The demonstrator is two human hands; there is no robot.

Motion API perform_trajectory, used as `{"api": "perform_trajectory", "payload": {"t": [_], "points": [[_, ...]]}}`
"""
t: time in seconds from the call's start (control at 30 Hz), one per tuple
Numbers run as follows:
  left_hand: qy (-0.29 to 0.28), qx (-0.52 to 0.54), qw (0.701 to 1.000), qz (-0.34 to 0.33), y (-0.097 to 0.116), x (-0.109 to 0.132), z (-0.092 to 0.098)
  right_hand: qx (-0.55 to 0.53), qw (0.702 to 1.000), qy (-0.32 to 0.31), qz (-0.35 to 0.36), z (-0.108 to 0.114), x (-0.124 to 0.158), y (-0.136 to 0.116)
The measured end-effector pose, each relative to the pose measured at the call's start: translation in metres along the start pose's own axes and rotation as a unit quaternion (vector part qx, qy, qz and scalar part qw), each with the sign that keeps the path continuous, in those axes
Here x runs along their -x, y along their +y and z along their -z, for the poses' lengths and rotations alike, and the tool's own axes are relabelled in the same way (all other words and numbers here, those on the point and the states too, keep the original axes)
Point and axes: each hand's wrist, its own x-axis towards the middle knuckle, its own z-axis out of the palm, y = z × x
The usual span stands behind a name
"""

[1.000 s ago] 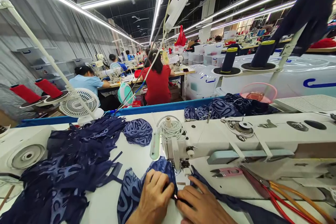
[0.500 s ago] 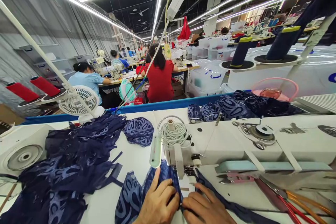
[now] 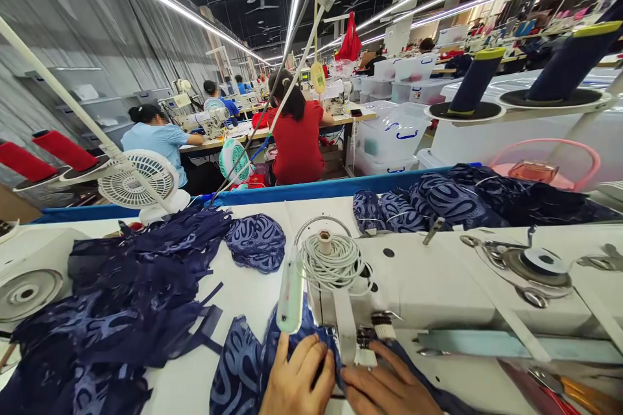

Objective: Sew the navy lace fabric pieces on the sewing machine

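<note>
My left hand (image 3: 300, 377) lies on a navy lace piece (image 3: 268, 343), fingers stretched forward over the cloth, left of the sewing machine's needle area. Close beside it, my right hand (image 3: 392, 384) has its fingertips closed on the navy fabric's edge, with the index finger reaching to the presser foot (image 3: 366, 356). A dark navy strip (image 3: 423, 369) runs from the foot past the right hand. The right thumb is hidden. Another patterned lace piece (image 3: 236, 363) rests left of my left hand. The sewing machine (image 3: 418, 279) carries a coil of pale cord (image 3: 331, 262) on its head.
A heap of navy fabric (image 3: 126, 298) covers the table's left side, with a lace cup piece (image 3: 256, 243) near it. Bundled lace cups (image 3: 438, 201) lie behind the machine. Scissors (image 3: 574, 389) lie at right. A white fan (image 3: 139, 181) and co-workers (image 3: 296, 136) are ahead.
The view has shifted, so the machine sits lower and farther right in the picture. Both hands stay at the presser foot with the fabric; my left fingers are drawn closer together.
</note>
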Motion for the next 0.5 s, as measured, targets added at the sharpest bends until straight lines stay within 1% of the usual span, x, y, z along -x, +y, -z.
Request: {"api": "perform_trajectory", "payload": {"t": [0.1, 0.13, 0.2, 0.27, 0.37, 0.5], "points": [[-0.036, 0.027, 0.999, 0.001, -0.01, -0.011, 0.003, 0.007, 1.0, -0.015, -0.011, 0.0, 0.0, 0.003], [-0.048, 0.037, 0.998, 0.005, -0.012, -0.013, 0.003, 0.011, 1.0, -0.024, -0.014, 0.0, 0.0, 0.003], [-0.064, 0.05, 0.996, 0.024, -0.012, -0.014, 0.003, 0.014, 1.0, -0.022, -0.016, -0.001, 0.001, 0.002], [-0.052, 0.047, 0.997, 0.044, -0.008, -0.012, 0.002, 0.012, 1.0, -0.007, -0.013, -0.005, 0.003, -0.002], [-0.039, 0.025, 0.998, 0.038, -0.002, -0.01, 0.004, 0.023, 1.0, 0.014, -0.008, -0.012, 0.003, -0.009], [-0.064, 0.048, 0.994, 0.075, 0.0, -0.013, 0.009, 0.012, 0.999, 0.034, 0.008, -0.017, 0.0, -0.015]]}}
